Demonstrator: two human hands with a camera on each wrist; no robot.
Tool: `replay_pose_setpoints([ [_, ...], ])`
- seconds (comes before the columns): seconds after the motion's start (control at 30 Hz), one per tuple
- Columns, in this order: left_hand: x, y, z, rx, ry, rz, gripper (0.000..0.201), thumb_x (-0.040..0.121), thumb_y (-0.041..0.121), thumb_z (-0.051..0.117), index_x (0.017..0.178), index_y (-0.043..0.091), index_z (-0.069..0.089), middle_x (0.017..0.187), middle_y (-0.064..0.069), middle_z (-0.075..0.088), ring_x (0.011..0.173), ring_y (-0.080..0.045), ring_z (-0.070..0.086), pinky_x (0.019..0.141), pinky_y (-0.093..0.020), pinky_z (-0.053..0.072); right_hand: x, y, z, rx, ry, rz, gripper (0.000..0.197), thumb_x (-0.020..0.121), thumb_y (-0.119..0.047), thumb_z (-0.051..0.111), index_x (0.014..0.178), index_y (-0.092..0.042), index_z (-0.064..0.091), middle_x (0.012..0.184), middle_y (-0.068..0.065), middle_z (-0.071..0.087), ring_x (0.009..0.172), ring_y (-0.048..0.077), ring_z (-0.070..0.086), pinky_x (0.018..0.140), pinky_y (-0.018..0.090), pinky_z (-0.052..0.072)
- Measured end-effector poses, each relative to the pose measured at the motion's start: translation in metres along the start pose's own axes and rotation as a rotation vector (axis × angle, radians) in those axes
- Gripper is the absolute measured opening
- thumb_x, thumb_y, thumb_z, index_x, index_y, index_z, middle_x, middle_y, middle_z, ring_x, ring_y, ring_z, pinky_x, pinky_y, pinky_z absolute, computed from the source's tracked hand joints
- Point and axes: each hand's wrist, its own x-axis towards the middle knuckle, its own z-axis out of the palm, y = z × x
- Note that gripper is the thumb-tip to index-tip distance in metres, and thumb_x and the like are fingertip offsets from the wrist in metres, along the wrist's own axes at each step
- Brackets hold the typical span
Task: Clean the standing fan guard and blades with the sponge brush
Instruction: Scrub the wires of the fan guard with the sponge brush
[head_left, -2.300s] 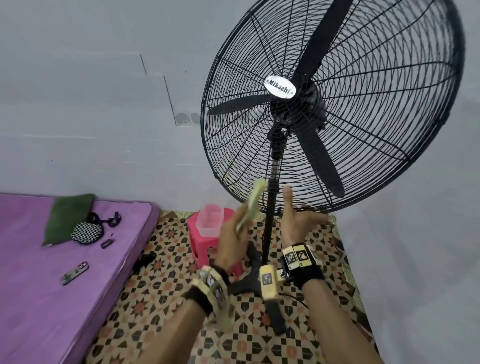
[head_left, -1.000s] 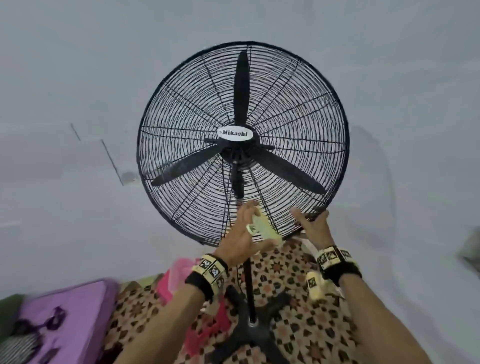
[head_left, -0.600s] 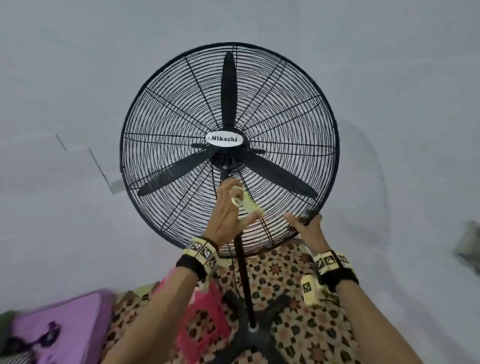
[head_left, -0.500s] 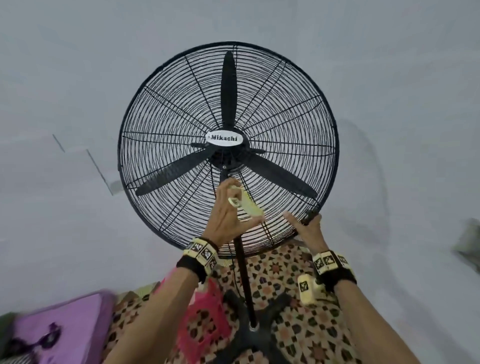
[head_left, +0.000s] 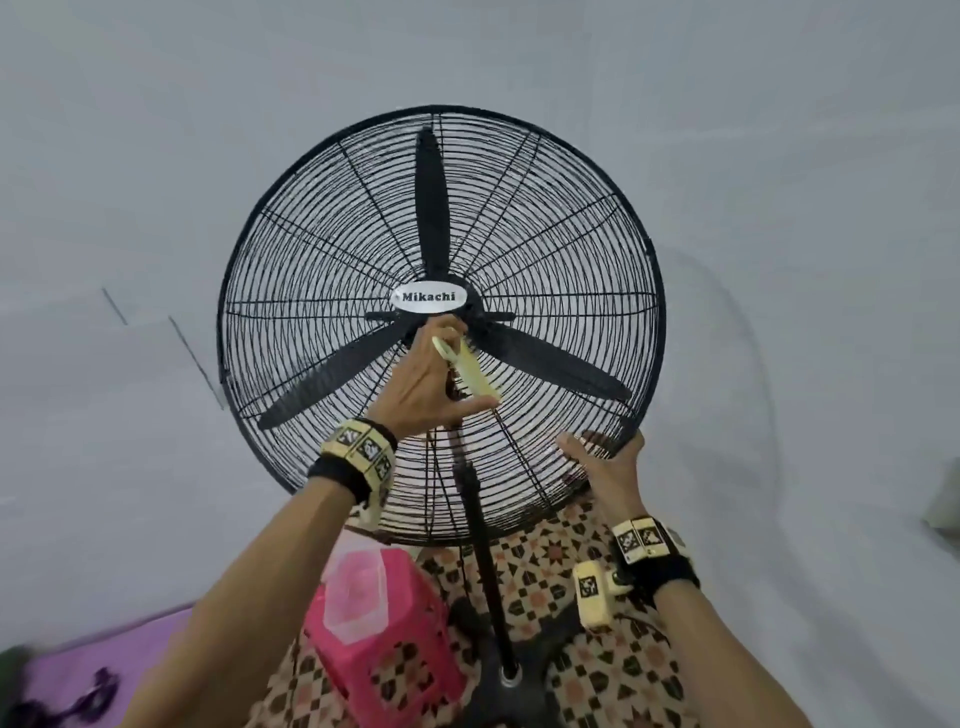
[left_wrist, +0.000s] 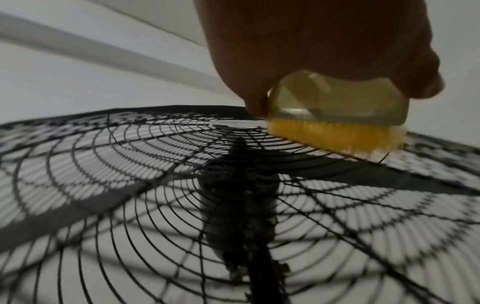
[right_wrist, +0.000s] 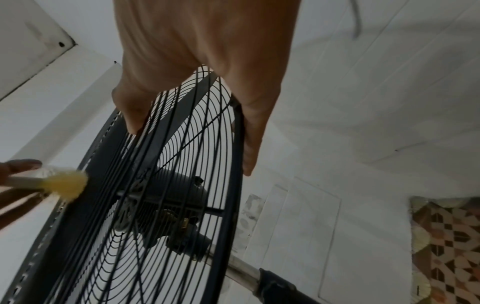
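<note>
1. Scrubbing of the front guard (head_left: 545, 332) is the step in hand: the left hand (head_left: 426, 379) grips the pale handle of the sponge brush (head_left: 470, 371) with fingers curled round it, just below the white "Mikachi" badge (head_left: 428, 299) at the hub.
2. In the left wrist view the brush's yellow bristle face (left_wrist: 335, 136) lies flat against the guard wires near the centre, so contact is made and the brush is working on the grille, not on the blades.
3. The right hand (head_left: 605, 467) steadies the fan at the lower right of the rim; in the right wrist view its thumb (right_wrist: 131, 107) lies on the front wires and the fingers (right_wrist: 253, 131) wrap behind the rim, so it grips the guard.
4. The three blades (head_left: 431, 208) sit behind the wires, one pointing up and two angled down; the brush does not reach them from here.
5. Judging by this, the job is at an early stage: only the central patch is under the brush, and the outer rings and the blades seem yet to be done.
6. The next move likely calls for strokes outward from the hub along the radial wires, with light, even pressure so the thin rings do not flex.
7. The right hand's hold probably ought to stay firm, since the head on its pole (head_left: 483, 561) could swing or tilt under the push.
</note>
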Motion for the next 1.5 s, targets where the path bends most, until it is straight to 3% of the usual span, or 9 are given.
replay_pose_setpoints([
  [0.17, 0.029, -0.018, -0.016, -0.014, 0.217, -0.192, 0.09, 0.074, 0.069, 0.075, 0.126, 0.003, 0.043, 0.132, -0.012, 0.042, 0.118, -0.016, 0.042, 0.098, -0.024, 0.045, 0.002, -0.001, -0.002, 0.003, -0.015, -0.015, 0.122, 0.052, -0.049, 0.097, 0.145, -0.045, 0.019, 0.129, -0.018, 0.052, 0.119, 0.009, 0.055, 0.103, 0.037, 0.047],
  [0.33, 0.009, -0.002, 0.01, 0.065, 0.008, 0.049, 0.079, 0.075, 0.07, 0.074, 0.122, 0.014, 0.043, 0.135, -0.011, 0.045, 0.123, -0.016, 0.041, 0.097, -0.033, 0.053, 0.001, -0.001, -0.006, -0.024, -0.019, -0.029, 0.113, 0.057, -0.051, 0.097, 0.137, -0.052, 0.016, 0.125, -0.025, 0.049, 0.114, -0.002, 0.052, 0.098, 0.032, 0.044],
  [0.47, 0.027, -0.023, -0.02, 0.079, 0.206, -0.232, 0.086, 0.074, 0.058, 0.081, 0.127, 0.002, 0.045, 0.14, -0.019, 0.041, 0.127, -0.028, 0.043, 0.103, -0.044, 0.054, -0.001, -0.001, -0.005, -0.037, -0.013, -0.028, 0.113, 0.055, -0.054, 0.096, 0.137, -0.051, 0.019, 0.13, -0.019, 0.052, 0.118, 0.004, 0.055, 0.103, 0.036, 0.047],
  [0.67, 0.004, 0.003, 0.004, 0.054, -0.066, 0.045, 0.078, 0.076, 0.069, 0.075, 0.119, 0.014, 0.041, 0.14, -0.012, 0.043, 0.125, -0.014, 0.037, 0.102, -0.03, 0.049, -0.006, -0.002, -0.004, -0.075, 0.008, -0.025, 0.117, 0.048, -0.066, 0.095, 0.136, -0.055, 0.018, 0.131, -0.019, 0.051, 0.126, 0.018, 0.054, 0.112, 0.047, 0.045],
  [0.83, 0.022, -0.011, -0.019, 0.039, 0.21, -0.221, 0.087, 0.072, 0.059, 0.079, 0.125, -0.001, 0.045, 0.136, -0.017, 0.042, 0.12, -0.019, 0.041, 0.1, -0.029, 0.047, -0.011, 0.001, 0.0, -0.106, 0.018, -0.024, 0.102, 0.051, -0.07, 0.093, 0.117, -0.069, 0.015, 0.126, -0.028, 0.049, 0.116, 0.003, 0.054, 0.113, 0.047, 0.042],
  [1.0, -0.013, 0.008, 0.007, 0.025, -0.059, 0.032, 0.073, 0.075, 0.069, 0.074, 0.115, 0.018, 0.04, 0.139, -0.009, 0.042, 0.124, -0.015, 0.041, 0.097, -0.031, 0.054, -0.018, 0.0, 0.0, -0.092, 0.02, -0.03, 0.107, 0.051, -0.069, 0.093, 0.125, -0.064, 0.017, 0.128, -0.025, 0.05, 0.122, 0.012, 0.055, 0.113, 0.05, 0.044],
  [1.13, 0.0, -0.01, -0.01, 0.047, 0.148, -0.152, 0.082, 0.073, 0.056, 0.082, 0.123, 0.002, 0.045, 0.141, -0.019, 0.042, 0.128, -0.028, 0.044, 0.107, -0.042, 0.051, -0.027, -0.002, 0.006, -0.071, 0.03, -0.034, 0.11, 0.048, -0.069, 0.093, 0.128, -0.062, 0.017, 0.131, -0.023, 0.05, 0.12, 0.009, 0.055, 0.112, 0.045, 0.044],
  [1.27, -0.02, 0.002, 0.007, 0.016, 0.009, 0.032, 0.073, 0.077, 0.071, 0.073, 0.115, 0.018, 0.041, 0.139, -0.007, 0.042, 0.124, -0.014, 0.043, 0.097, -0.02, 0.048, -0.034, -0.004, 0.011, -0.049, 0.043, -0.033, 0.112, 0.048, -0.066, 0.094, 0.131, -0.057, 0.019, 0.14, -0.01, 0.051, 0.129, 0.019, 0.053, 0.113, 0.05, 0.044],
  [1.5, -0.016, -0.01, -0.008, 0.009, 0.197, -0.157, 0.081, 0.074, 0.054, 0.086, 0.12, 0.001, 0.046, 0.139, -0.017, 0.043, 0.128, -0.028, 0.045, 0.106, -0.038, 0.051, -0.041, -0.002, 0.017, -0.054, 0.064, -0.03, 0.108, 0.054, -0.06, 0.095, 0.132, -0.054, 0.021, 0.14, -0.007, 0.051, 0.128, 0.019, 0.052, 0.112, 0.047, 0.046],
])
